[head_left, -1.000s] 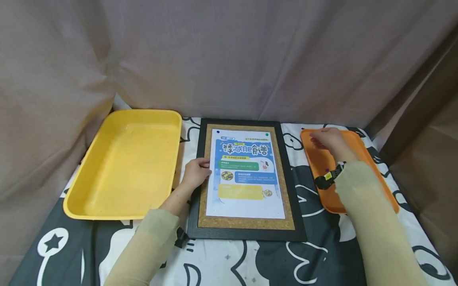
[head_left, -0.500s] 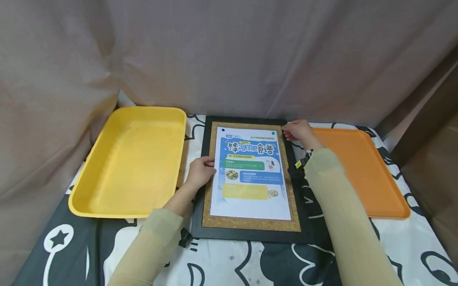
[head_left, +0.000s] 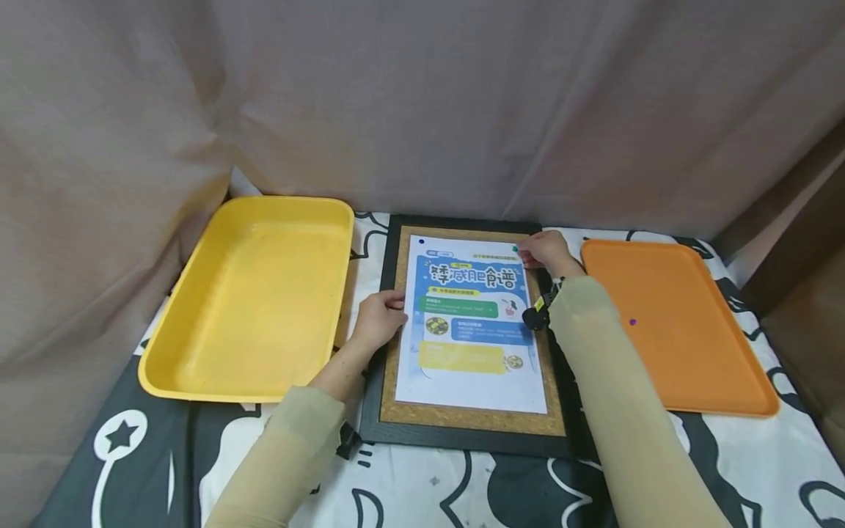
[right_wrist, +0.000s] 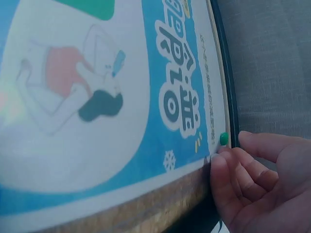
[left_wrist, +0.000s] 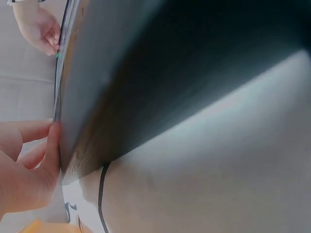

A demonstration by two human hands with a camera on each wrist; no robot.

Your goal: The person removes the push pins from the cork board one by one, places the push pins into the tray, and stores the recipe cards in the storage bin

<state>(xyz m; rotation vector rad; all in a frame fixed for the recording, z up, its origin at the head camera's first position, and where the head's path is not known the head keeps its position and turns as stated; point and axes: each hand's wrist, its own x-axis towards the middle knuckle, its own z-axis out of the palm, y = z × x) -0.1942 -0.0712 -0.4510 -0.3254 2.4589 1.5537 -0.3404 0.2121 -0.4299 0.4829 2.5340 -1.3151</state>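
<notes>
A printed poster (head_left: 472, 389) lies on a cork board (head_left: 422, 416) with a black frame (head_left: 462, 438). A dark blue pushpin (head_left: 421, 241) sits at its top left corner and a green pushpin (right_wrist: 224, 139) at its top right. My left hand (head_left: 379, 321) touches the board at the poster's left edge; in the left wrist view its fingertips meet the board, seen edge-on. My right hand (head_left: 550, 253) is at the top right corner, fingertips beside the green pushpin. In the right wrist view the thumb and fingers stand apart, with no object visible between them.
A yellow tray (head_left: 257, 308) stands left of the board. To the right lies an orange tray (head_left: 693, 352) with a small purple pushpin (head_left: 632, 322) in it. The patterned tablecloth (head_left: 422, 484) covers the table, and a grey-brown curtain (head_left: 422, 110) hangs behind.
My right hand has left the orange tray and moved left to the poster's top right corner. The left hand stays at the poster's left edge. The head view has shifted slightly.
</notes>
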